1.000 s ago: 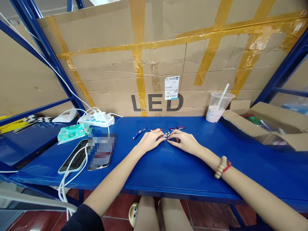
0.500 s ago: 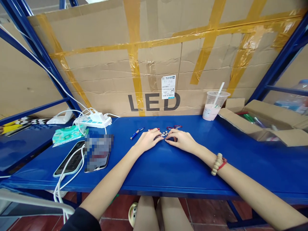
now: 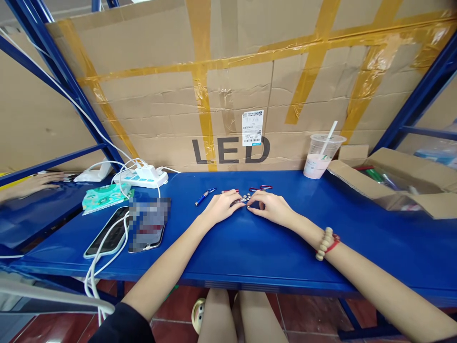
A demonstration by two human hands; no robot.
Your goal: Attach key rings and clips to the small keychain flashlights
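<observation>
Several small, round, silvery pieces [image 3: 246,196], like button cells, lie on the blue table between my hands. My left hand [image 3: 223,208] rests at their left with its fingers bent together; a small shiny bit shows by its fingertips, too small to name. From the right, my right hand [image 3: 270,206] reaches in, thumb and forefinger curled into a pinch beside the pieces. What that pinch holds, if anything, is too small to make out. Behind my left hand lies a partly hidden red item [image 3: 230,191]. A blue penlight-like tube [image 3: 204,197] lies left of it, and a red carabiner [image 3: 260,188] behind my right hand.
At left are two phones [image 3: 107,233], white cables [image 3: 93,281], a green tissue pack [image 3: 103,197] and a power strip [image 3: 143,177]. Right stand a drink cup [image 3: 317,164] and an open carton [image 3: 378,190]. Cardboard [image 3: 160,109] backs the table [image 3: 257,252]. Another person's hand [image 3: 41,183] is far left.
The view has shifted slightly, so things sit a little further right. Another person's hand has come further into view at far left. My own hands keep nearly the same pose.
</observation>
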